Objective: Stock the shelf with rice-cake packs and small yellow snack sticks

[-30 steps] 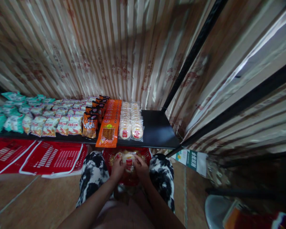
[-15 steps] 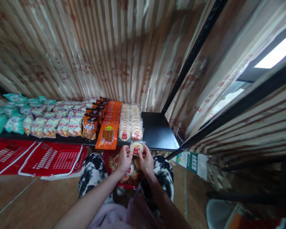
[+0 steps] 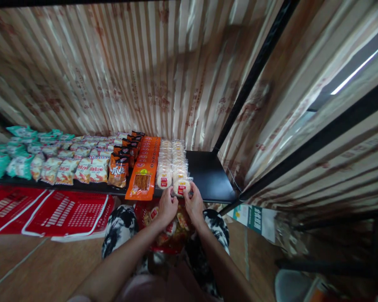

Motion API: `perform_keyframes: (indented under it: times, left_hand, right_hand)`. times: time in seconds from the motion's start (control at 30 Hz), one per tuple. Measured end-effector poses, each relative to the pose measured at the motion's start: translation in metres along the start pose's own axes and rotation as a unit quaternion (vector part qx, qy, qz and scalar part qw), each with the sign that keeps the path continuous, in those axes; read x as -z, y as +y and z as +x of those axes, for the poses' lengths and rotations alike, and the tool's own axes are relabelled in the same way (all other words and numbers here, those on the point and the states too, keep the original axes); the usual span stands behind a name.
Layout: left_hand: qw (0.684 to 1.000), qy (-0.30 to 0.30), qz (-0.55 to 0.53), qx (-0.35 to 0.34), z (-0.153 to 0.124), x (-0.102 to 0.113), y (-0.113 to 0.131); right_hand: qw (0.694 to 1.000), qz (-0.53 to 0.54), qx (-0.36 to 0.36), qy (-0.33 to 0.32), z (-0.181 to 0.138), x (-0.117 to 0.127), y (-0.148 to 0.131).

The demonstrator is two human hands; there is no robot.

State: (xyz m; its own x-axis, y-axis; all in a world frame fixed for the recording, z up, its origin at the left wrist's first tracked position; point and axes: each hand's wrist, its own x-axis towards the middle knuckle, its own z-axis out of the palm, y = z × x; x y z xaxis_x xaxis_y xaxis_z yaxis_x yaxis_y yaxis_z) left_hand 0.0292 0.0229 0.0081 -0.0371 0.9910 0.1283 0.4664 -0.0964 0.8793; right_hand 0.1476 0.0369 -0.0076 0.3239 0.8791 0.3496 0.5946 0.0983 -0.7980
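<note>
A clear packet with a round white rice cracker (image 3: 180, 187) and red label is at the shelf's front edge. My right hand (image 3: 194, 206) pinches its right side, thumb at the front. My left hand (image 3: 167, 208) is closed, its fingertips at the packet's lower left corner. Behind it, two columns of the same packets run back; the front packet of the left column (image 3: 164, 179) shows beside it. To their left lies an orange packet of brown sticks (image 3: 142, 180). Below my hands, between my knees, a red basket (image 3: 166, 251) contains more packaged snacks.
The black shelf (image 3: 208, 174) continues rightward to an upright post (image 3: 239, 105). Orange-black bags (image 3: 118, 170), white bags (image 3: 98, 168) and green bags (image 3: 20, 165) stand along its left. Red shopping baskets (image 3: 67, 213) lie beneath. A striped curtain (image 3: 113, 63) hangs behind.
Both hands have moved forward and slightly up with the cracker packet, from just before the shelf edge to the front of the right column. The view has tilted slightly.
</note>
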Motion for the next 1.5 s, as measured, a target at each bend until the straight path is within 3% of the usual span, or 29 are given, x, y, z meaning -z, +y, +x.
perform_keyframes:
  times: [0.33,0.8,1.17,1.5]
  left_hand:
    - [0.995,-0.038,0.097,-0.011,0.007,-0.005,-0.004]
    - [0.981,-0.06,0.183,-0.017,0.009,-0.001,0.003]
    - [0.976,-0.104,0.179,-0.066,0.001,-0.006,-0.005]
    - [0.969,-0.124,0.191,-0.101,0.003,-0.005,-0.006]
  right_hand:
    - [0.995,-0.088,0.032,0.024,0.004,-0.021,0.022]
    - [0.994,-0.105,0.038,0.023,0.008,-0.026,0.03]
    - [0.994,-0.092,0.051,0.011,0.003,-0.024,0.032]
    - [0.996,-0.088,0.008,-0.022,0.005,-0.02,0.027]
